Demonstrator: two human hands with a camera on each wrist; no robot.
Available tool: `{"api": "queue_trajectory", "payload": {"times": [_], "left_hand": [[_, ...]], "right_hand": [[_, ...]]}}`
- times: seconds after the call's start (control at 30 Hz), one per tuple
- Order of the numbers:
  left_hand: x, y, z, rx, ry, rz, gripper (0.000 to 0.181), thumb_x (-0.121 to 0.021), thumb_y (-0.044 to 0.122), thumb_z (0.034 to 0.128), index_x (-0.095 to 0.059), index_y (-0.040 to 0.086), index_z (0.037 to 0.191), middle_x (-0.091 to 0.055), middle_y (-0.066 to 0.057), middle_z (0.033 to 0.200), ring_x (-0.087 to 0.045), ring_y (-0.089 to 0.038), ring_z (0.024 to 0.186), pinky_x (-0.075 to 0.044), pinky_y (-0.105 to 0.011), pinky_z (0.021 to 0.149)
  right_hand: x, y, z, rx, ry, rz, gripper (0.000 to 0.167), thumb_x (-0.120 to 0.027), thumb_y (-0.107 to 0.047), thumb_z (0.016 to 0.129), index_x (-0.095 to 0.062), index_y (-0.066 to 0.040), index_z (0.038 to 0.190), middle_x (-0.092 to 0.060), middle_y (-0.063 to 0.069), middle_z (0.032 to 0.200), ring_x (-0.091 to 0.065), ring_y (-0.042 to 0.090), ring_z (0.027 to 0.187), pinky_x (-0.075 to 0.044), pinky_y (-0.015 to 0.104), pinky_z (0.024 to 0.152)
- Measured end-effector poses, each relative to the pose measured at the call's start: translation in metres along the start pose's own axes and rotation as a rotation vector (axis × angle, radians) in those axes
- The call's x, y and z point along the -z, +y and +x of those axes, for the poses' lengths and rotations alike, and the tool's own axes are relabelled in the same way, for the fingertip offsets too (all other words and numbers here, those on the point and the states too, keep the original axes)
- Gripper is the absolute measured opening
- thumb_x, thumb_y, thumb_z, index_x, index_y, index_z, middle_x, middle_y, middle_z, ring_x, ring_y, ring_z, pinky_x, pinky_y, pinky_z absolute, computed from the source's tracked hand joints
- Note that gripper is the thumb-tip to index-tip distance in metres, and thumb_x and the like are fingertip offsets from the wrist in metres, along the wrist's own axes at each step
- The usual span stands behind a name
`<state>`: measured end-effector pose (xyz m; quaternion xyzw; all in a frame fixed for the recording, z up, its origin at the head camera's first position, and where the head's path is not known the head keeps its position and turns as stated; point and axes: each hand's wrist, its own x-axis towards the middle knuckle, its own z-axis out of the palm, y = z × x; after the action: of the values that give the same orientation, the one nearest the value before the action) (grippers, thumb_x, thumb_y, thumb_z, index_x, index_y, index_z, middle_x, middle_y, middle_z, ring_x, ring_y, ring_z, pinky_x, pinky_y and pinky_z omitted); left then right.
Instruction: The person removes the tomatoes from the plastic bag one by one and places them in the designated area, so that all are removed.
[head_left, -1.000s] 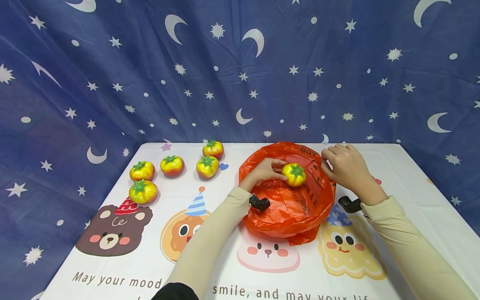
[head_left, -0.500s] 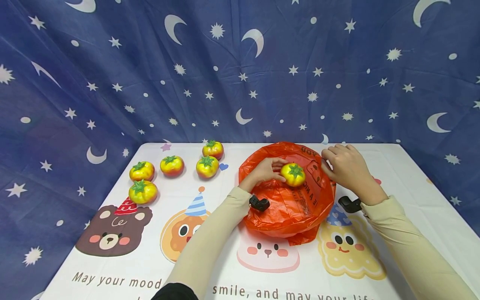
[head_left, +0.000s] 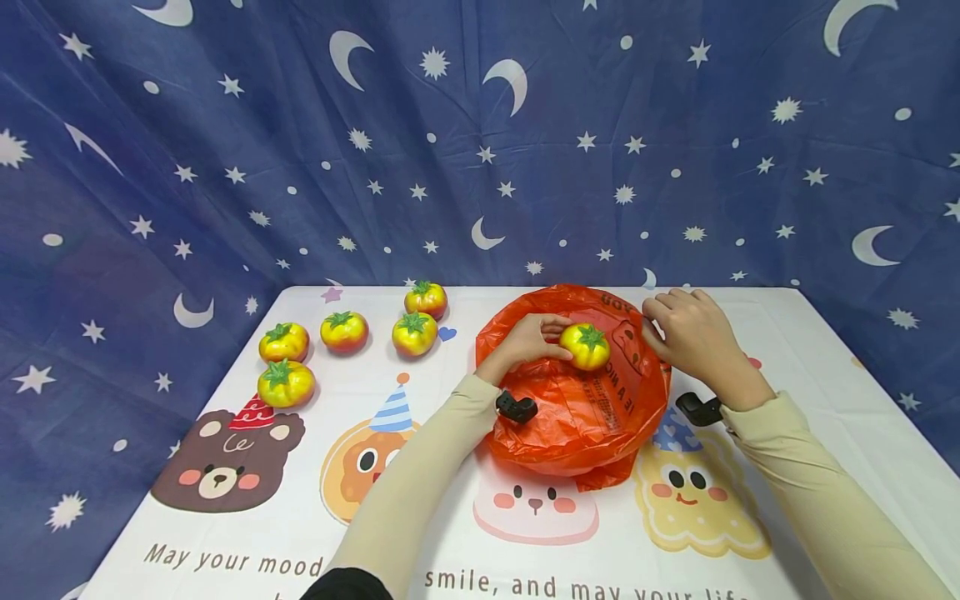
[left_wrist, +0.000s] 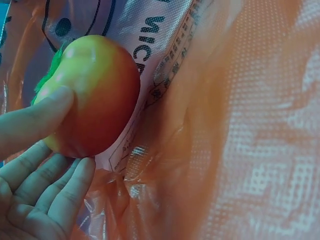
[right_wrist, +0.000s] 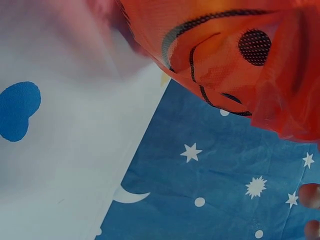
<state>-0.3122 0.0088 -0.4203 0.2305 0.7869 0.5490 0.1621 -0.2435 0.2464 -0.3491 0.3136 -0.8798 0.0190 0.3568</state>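
Note:
A yellow-and-red tomato with a green leafy top (head_left: 585, 347) is pinched by my left hand (head_left: 528, 340) over the mouth of a red plastic bag (head_left: 558, 417). The left wrist view has the thumb (left_wrist: 35, 120) against one side of the tomato (left_wrist: 100, 95), with fingertips at its lower edge. At the bag's right rim, my right hand (head_left: 690, 333) grips the plastic with curled fingers. Only a couple of its fingertips (right_wrist: 311, 195) reach into the right wrist view, beside the stretched bag (right_wrist: 225, 65). Whatever lies in the bag's folds is hidden.
Several similar tomatoes lie on the table's left half: a pair (head_left: 287, 383) near the left edge, one tomato (head_left: 344, 332) by itself, and another pair (head_left: 415, 334) further right. A white printed cloth (head_left: 247, 554) covers the table. Behind it hangs a blue star-patterned curtain (head_left: 420, 108).
The tomato in my left hand has shifted very slightly to the left. My right hand and the bag have stayed in nearly the same place.

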Motion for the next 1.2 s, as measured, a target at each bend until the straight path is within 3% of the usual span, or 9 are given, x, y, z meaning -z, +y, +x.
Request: {"api": "queue_trajectory", "payload": {"times": [0.37,0.6,0.87,1.2], "left_hand": [[0.004,0.011,-0.009,-0.051,0.048,0.093,0.056,-0.076,0.01,0.0777,-0.056,0.008,0.13,-0.06,-0.011,0.13,-0.056,-0.02,0.121,-0.048,-0.027,0.099],[0.009,0.025,-0.019,-0.074,0.073,0.133,0.058,-0.078,0.01,0.0751,-0.057,0.008,0.129,-0.06,-0.01,0.129,-0.057,-0.021,0.12,-0.047,-0.036,0.102],[0.022,0.034,-0.034,-0.104,0.113,0.071,0.058,-0.079,0.008,0.0741,-0.058,0.006,0.128,-0.063,-0.011,0.125,-0.06,-0.02,0.116,-0.05,-0.024,0.095],[0.037,0.035,-0.051,-0.134,0.192,0.042,0.056,-0.081,0.011,0.0715,-0.062,0.009,0.124,-0.066,-0.01,0.12,-0.063,-0.019,0.111,-0.051,-0.031,0.096]], "right_hand": [[0.0,0.0,0.0,0.008,0.014,0.005,0.01,-0.059,-0.009,0.077,-0.054,-0.006,0.069,-0.055,0.008,0.059,-0.049,0.026,0.06,-0.034,0.036,0.053],[-0.001,-0.001,0.001,0.015,0.022,0.005,0.009,-0.059,-0.008,0.076,-0.054,-0.005,0.069,-0.056,0.009,0.059,-0.049,0.026,0.059,-0.034,0.035,0.053],[-0.001,-0.001,0.002,0.012,0.014,0.002,0.009,-0.06,-0.009,0.076,-0.054,-0.005,0.07,-0.056,0.009,0.06,-0.05,0.027,0.06,-0.035,0.036,0.053],[-0.001,-0.001,0.002,0.017,0.011,-0.001,0.009,-0.06,-0.009,0.077,-0.054,-0.005,0.07,-0.057,0.009,0.06,-0.053,0.028,0.061,-0.037,0.037,0.053]]}}
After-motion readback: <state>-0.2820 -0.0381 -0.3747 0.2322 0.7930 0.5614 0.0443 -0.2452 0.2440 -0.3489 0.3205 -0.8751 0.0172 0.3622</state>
